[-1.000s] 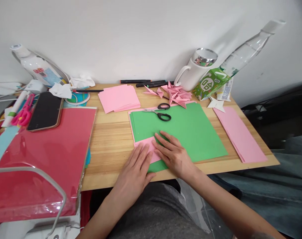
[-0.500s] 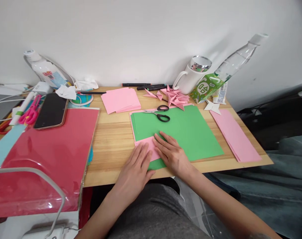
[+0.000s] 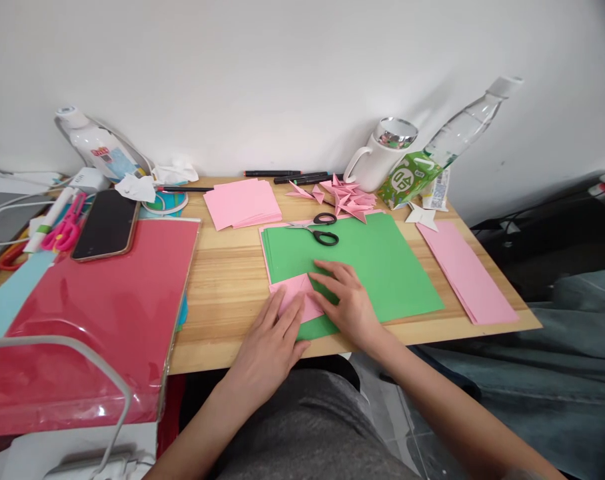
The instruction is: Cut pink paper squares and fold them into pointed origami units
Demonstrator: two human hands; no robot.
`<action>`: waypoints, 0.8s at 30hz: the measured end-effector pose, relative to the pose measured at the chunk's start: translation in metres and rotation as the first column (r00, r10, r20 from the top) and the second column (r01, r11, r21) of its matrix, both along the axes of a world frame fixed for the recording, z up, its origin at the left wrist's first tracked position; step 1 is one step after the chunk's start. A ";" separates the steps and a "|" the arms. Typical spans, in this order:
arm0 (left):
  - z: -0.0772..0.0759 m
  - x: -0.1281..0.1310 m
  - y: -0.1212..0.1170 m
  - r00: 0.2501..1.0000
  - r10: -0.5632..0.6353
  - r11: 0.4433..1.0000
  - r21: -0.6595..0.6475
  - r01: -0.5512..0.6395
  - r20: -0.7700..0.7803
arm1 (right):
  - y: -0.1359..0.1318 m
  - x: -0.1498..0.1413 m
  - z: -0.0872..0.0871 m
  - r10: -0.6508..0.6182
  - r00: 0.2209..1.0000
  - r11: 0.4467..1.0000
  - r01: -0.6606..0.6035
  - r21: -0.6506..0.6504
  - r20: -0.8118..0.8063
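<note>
Under the left hand [image 3: 268, 343]: pink sheet [image 3: 310, 309]

Flat, unclenched, that hand covers the sheet's left; the right hand [image 3: 353, 307], loosely spread, meets its right edge. Its long side seems crosswise on green paper [image 3: 397, 273], scissors [image 3: 313, 230] beyond.

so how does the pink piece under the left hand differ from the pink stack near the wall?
The pink piece shows a slanting crease; the pink stack has no fold showing. The piece lies mostly over green paper, the stack on the wooden table. The left hand rests on the piece; no hand touches the stack. Both are pink paper.
</note>
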State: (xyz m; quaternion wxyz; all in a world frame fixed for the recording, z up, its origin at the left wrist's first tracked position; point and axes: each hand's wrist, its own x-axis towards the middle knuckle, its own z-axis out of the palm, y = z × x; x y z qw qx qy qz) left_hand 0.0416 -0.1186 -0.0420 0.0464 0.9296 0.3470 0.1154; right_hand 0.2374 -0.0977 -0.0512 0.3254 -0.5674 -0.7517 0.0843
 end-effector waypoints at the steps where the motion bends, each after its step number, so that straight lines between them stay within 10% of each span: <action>1: 0.000 0.000 0.000 1.000 -0.001 1.000 0.003 0.001 -0.005 | 0.004 0.000 0.004 -0.034 0.999 0.998 0.035 -0.048 0.005; 7: -0.003 0.000 -0.001 1.000 0.004 1.000 0.030 -0.003 -0.009 | 0.030 -0.006 0.030 -0.038 0.990 0.911 0.091 -0.402 0.139; 13: -0.008 -0.001 -0.001 0.998 0.025 1.000 0.006 -0.025 0.057 | 0.044 -0.010 0.042 -0.084 0.982 0.776 -0.041 -0.629 -0.168; 24: -0.008 0.001 -0.002 1.000 0.031 0.999 0.027 -0.031 -0.003 | 0.051 0.000 0.028 -0.280 0.784 0.627 -0.287 -0.724 -0.554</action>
